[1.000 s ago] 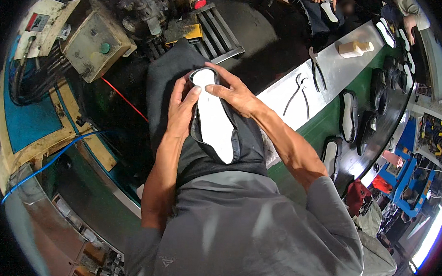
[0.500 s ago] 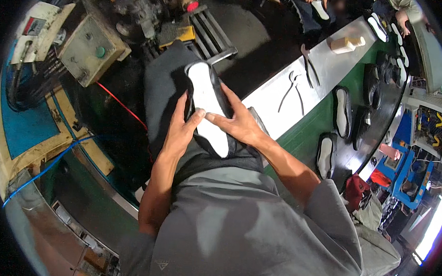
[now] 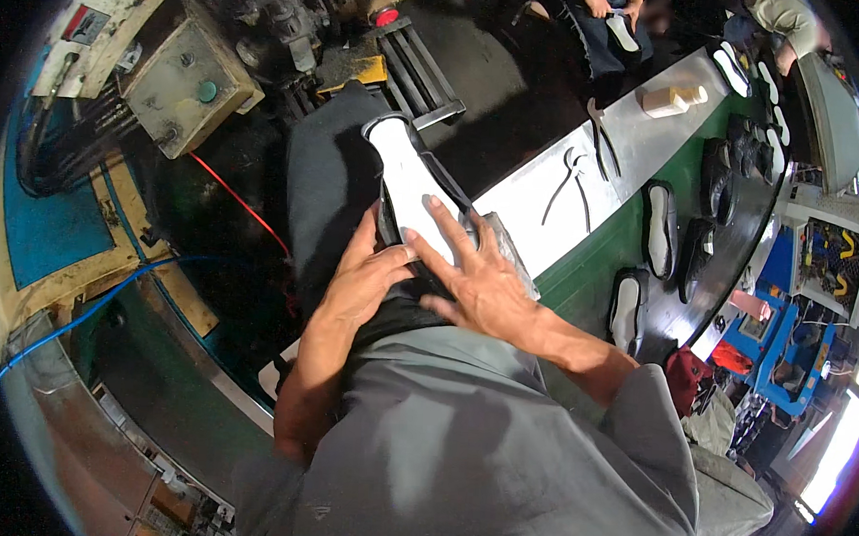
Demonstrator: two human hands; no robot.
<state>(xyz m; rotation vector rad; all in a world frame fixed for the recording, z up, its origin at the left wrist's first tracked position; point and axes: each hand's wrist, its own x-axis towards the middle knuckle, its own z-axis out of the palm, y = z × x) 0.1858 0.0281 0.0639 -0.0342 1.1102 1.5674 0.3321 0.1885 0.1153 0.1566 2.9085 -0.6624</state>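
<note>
A black shoe upper with a white sole-shaped bottom facing up, here called the shoe (image 3: 403, 176), lies lengthwise on my lap, its narrower end pointing away from me. My left hand (image 3: 357, 282) grips its left side near my body, thumb resting on the white bottom. Across the near end lies my right hand (image 3: 491, 288), fingers spread, index and middle fingertips on the white surface. Both hands hide the near end of the shoe. To the right, two pairs of pincers, one nearer (image 3: 572, 174) and one farther (image 3: 602, 146), lie on a metal-topped bench (image 3: 547, 211).
A cream bottle (image 3: 672, 100) lies farther along the bench. Beyond a green strip (image 3: 601, 280), several black shoes with pale bottoms (image 3: 660, 228) stand along a dark surface. A machine with a control box (image 3: 193, 95) is at the left. Another person's hands (image 3: 613, 6) hold a similar shoe.
My right hand has moved from the shoe's right side onto its near end, fingers now spread over the white bottom. My left hand has slid slightly nearer my body.
</note>
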